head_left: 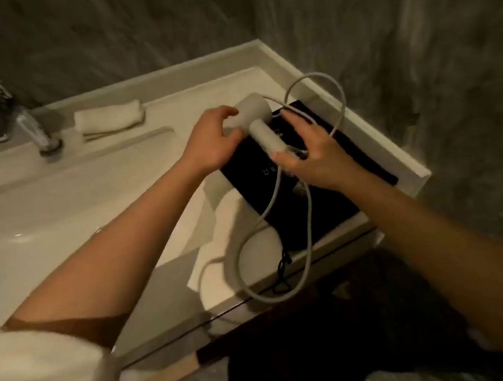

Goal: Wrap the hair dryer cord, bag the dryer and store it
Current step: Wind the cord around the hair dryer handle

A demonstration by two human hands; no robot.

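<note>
We are at the cord-wrapping step, barely begun. Our left hand (210, 141) grips the barrel of the pale grey hair dryer (254, 118), held just above a black bag (326, 198) lying on the white vanity counter (145, 186). Our right hand (310, 155) closes around the base of the handle, pinching the cord (307, 214) where it leaves. The cord hangs in two loose loops, one above, one drooping past the counter edge. Next, we judge, the slack must be wound snugly round the handle before bagging.
</note>
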